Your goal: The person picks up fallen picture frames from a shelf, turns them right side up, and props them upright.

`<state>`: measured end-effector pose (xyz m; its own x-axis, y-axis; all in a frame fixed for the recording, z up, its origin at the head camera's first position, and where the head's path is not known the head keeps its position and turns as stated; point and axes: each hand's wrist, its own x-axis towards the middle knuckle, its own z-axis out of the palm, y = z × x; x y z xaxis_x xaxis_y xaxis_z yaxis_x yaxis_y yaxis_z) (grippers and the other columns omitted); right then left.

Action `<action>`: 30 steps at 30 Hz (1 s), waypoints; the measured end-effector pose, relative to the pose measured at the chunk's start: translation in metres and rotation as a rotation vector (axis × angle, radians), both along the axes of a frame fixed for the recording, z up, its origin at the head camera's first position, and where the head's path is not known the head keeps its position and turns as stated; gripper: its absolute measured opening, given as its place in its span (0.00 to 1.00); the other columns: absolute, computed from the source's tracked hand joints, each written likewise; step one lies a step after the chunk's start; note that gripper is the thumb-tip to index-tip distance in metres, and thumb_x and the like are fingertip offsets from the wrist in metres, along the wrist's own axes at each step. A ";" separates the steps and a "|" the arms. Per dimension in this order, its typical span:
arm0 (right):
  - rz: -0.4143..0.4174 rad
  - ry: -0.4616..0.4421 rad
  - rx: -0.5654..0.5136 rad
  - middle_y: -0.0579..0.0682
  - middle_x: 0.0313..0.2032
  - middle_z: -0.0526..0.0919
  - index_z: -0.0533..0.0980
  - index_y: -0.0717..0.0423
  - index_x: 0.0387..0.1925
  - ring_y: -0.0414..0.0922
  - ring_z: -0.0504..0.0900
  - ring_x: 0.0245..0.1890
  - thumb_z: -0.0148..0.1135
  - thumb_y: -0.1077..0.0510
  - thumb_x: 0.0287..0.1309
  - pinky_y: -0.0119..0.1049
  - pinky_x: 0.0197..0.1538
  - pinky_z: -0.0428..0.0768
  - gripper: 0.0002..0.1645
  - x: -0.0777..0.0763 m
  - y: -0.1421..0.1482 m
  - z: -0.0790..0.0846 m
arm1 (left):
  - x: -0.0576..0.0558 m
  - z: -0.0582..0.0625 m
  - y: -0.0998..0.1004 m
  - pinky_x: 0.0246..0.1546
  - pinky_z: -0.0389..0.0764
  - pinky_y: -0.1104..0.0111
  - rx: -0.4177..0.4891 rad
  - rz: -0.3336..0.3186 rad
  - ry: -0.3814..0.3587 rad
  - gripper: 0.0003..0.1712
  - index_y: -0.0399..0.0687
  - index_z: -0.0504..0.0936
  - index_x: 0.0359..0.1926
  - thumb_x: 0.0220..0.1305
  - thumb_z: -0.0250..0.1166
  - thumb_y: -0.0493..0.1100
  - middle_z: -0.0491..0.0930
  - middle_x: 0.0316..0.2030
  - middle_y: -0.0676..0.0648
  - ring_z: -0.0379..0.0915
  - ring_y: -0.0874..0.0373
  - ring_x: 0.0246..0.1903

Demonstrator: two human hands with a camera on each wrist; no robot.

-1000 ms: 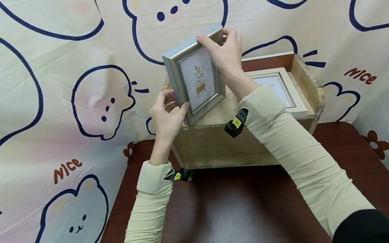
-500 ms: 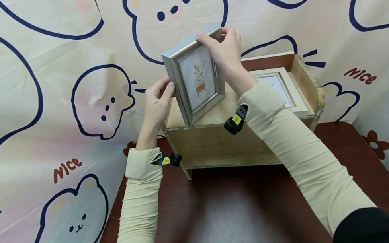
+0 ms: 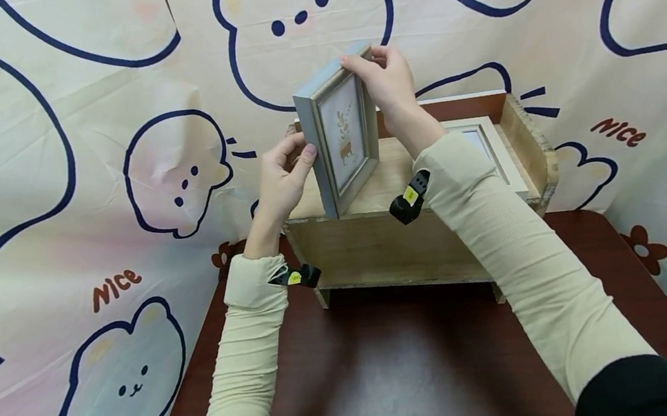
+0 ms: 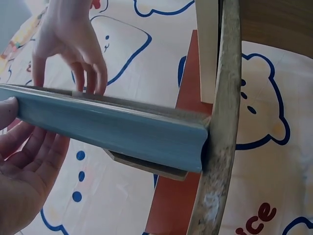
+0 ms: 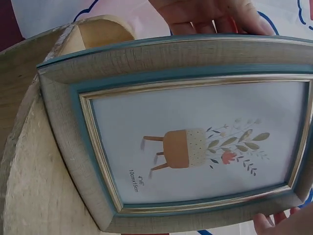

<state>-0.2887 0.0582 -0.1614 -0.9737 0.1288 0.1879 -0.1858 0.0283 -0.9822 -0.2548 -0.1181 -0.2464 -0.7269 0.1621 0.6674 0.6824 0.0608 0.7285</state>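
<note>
A picture frame (image 3: 345, 137) with a silvery-gold front and blue-grey sides stands upright at an angle, its lower edge at the front of the wooden shelf's top (image 3: 393, 166). Behind the glass is a print of a potted plant (image 5: 195, 149). My left hand (image 3: 285, 179) pinches the frame's left side, thumb on the near face of that side and fingers behind. At the top far corner, my right hand (image 3: 391, 83) grips the frame with the thumb in front and fingers at the back. In the left wrist view a support leg (image 4: 146, 164) sticks out behind the frame.
A cream picture frame (image 3: 509, 159) lies on the right part of the shelf top, partly behind the right forearm. The shelf has a raised right end panel (image 3: 527, 135) and a reddish-brown back (image 3: 465, 107). It stands on a dark red-brown table (image 3: 390, 367) before a cartoon-printed cloth (image 3: 166, 69).
My left hand has slid up from the lower part of the frame's left side to its middle. The frame has turned, its left side shifting right. My right hand keeps its grip on top.
</note>
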 end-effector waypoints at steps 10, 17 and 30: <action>-0.039 0.012 0.012 0.45 0.39 0.70 0.72 0.55 0.40 0.38 0.67 0.41 0.62 0.45 0.52 0.29 0.42 0.68 0.21 0.000 -0.002 -0.002 | 0.006 0.000 0.013 0.38 0.76 0.70 -0.010 0.039 0.024 0.13 0.24 0.74 0.45 0.63 0.53 0.31 0.76 0.39 0.34 0.74 0.62 0.37; 0.034 -0.023 -0.116 0.48 0.34 0.73 0.74 0.58 0.29 0.41 0.70 0.35 0.59 0.48 0.56 0.40 0.48 0.74 0.16 0.005 -0.004 -0.003 | 0.013 -0.001 0.024 0.39 0.78 0.67 -0.080 0.148 0.033 0.13 0.29 0.75 0.45 0.62 0.57 0.34 0.77 0.39 0.38 0.74 0.55 0.39; 0.206 0.011 -0.143 0.49 0.44 0.73 0.76 0.60 0.42 0.43 0.68 0.43 0.58 0.50 0.57 0.40 0.48 0.71 0.17 0.026 -0.013 0.000 | 0.020 0.005 0.034 0.39 0.78 0.59 -0.070 0.198 0.021 0.13 0.26 0.75 0.45 0.61 0.57 0.32 0.76 0.38 0.33 0.75 0.48 0.38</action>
<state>-0.2632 0.0455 -0.1616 -0.9801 -0.0461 0.1930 -0.1842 -0.1508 -0.9712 -0.2348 -0.0841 -0.2418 -0.7350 0.0640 0.6750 0.6673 0.2449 0.7034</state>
